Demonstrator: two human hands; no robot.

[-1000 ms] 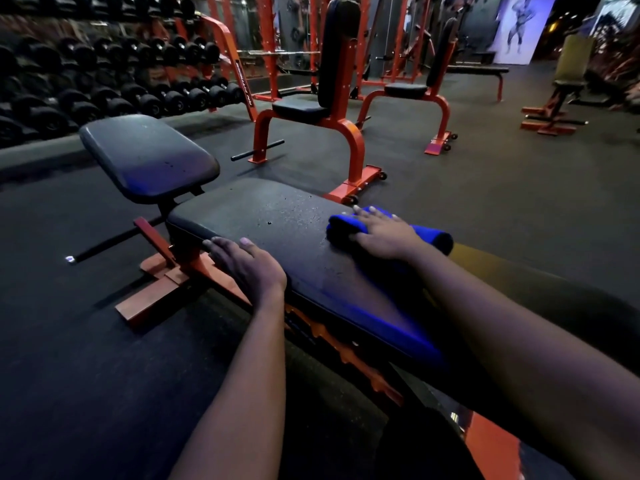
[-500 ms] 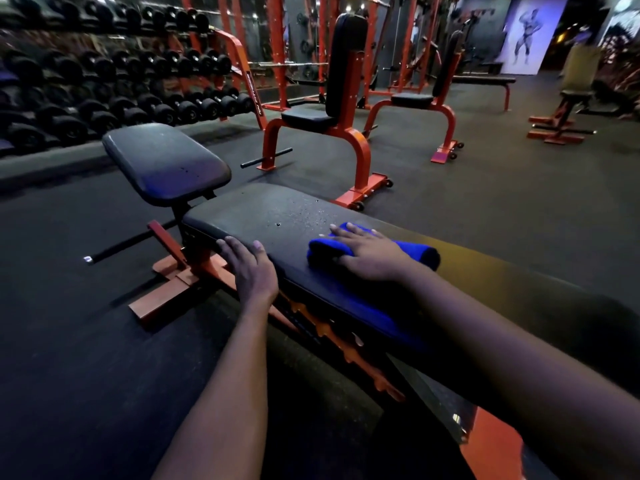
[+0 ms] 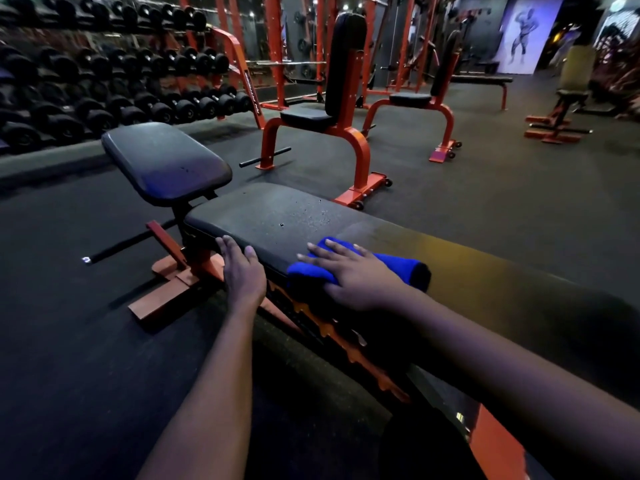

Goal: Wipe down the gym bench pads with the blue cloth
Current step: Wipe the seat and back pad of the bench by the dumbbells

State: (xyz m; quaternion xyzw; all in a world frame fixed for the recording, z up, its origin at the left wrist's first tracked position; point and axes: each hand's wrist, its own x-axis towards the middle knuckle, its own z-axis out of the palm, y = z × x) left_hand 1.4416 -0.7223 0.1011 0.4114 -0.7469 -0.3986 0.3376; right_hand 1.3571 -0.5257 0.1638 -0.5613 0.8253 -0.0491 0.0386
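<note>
Big dumbbell rack (image 3: pixel 121 84) well off to the left beyond the fingers (image 3: pixel 230 245), two orange upright seats (image 3: pixel 341 109) straight ahead of them, poster (image 3: pixel 523 32) way back right.

Gym: dumbbell rack (image 3: pixel 114 84), orange-framed benches (image 3: pixel 332 112), rubber floor (image 3: pixel 502 188).

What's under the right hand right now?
The folded blue cloth, pressed flat on the long bench pad by the right hand. The pad beneath the cloth is covered, so unseen.
</note>
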